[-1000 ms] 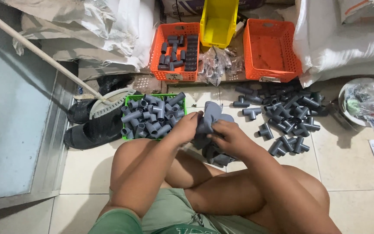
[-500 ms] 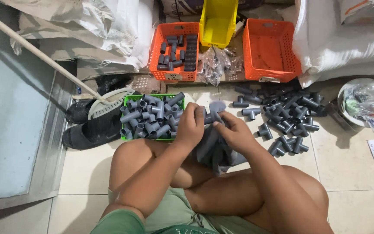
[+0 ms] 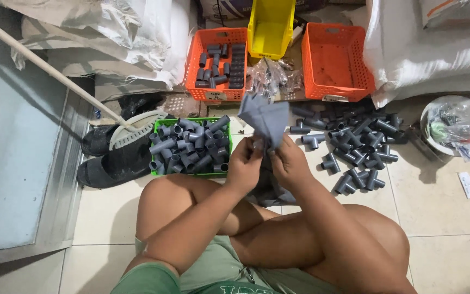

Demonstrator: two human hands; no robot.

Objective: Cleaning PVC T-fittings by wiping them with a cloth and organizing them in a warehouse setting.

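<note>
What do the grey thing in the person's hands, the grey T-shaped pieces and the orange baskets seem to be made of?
Grey cloth: soft woven fabric, matte; it folds and droops.
T-shaped fittings: probably rigid grey plastic, dull smooth finish, with moulded hollow ends.
Orange baskets: plastic, slightly glossy, with perforated lattice walls.
Both the left hand and the right hand grip the cloth.

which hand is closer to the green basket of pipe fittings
Left. The left hand is right beside the green basket, at its near right corner. The right hand sits farther right, past the grey cloth both hands hold.
</note>
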